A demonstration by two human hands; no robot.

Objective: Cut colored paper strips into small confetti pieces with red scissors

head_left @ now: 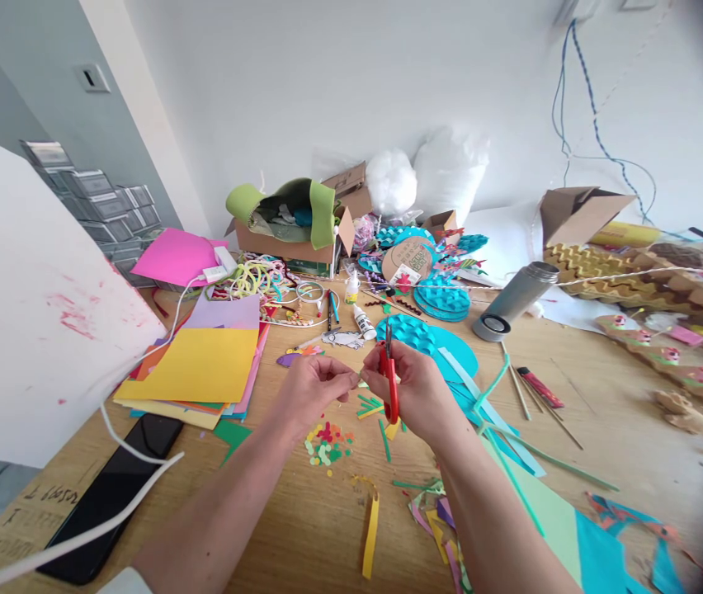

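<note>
Well inside the left edge of the bench [302, 520], the right hand [419, 388] holds red scissors [391, 389] blades-away, presumably freeing its fingertips beside the left hand [318, 388], whose thumb and forefinger press together, contents indiscernible.

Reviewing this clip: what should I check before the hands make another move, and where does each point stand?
1. Red-handled metal scissors held in the right hand: ok.
2. Scissor blades directed away from the left hand: ok, they point toward the table's far side.
3. Piece secure between the left fingertips: cannot tell, too small to make out.
4. Small round multicoloured paper dots contained: not ok, they lie loose on the wooden table.
5. Flat black smartphone free of the white cable: not ok, the cable crosses over it.
</note>
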